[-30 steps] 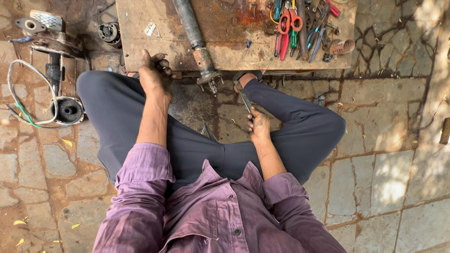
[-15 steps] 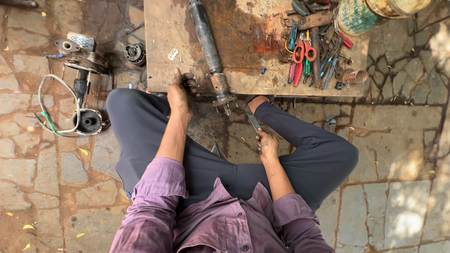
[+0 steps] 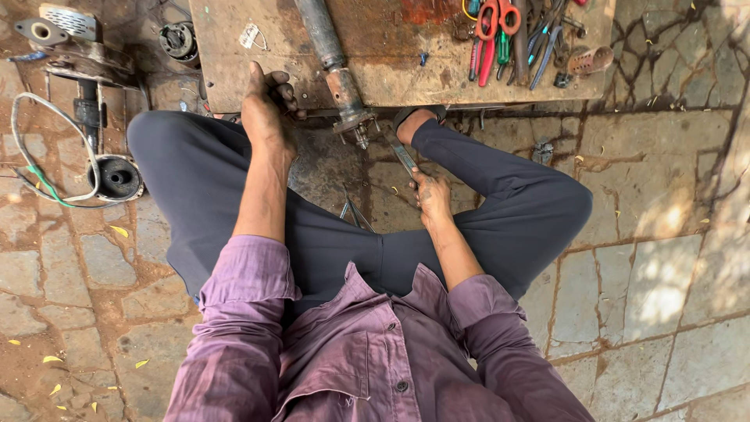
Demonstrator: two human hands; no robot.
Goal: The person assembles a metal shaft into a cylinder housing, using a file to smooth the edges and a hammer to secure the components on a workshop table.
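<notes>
Stone floor, low wooden board (image 3: 234, 70): left hand (image 3: 266, 113) still grips its edge; right hand (image 3: 431, 195) still clutches a metal tool (image 3: 402, 155).

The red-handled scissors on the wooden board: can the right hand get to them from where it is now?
Probably yes, once freed. The right hand holds a metal tool low near the lap, and the red-handled scissors lie uncovered on the wooden board ahead. Nothing stands between them, only other hand tools crowded beside.
</notes>
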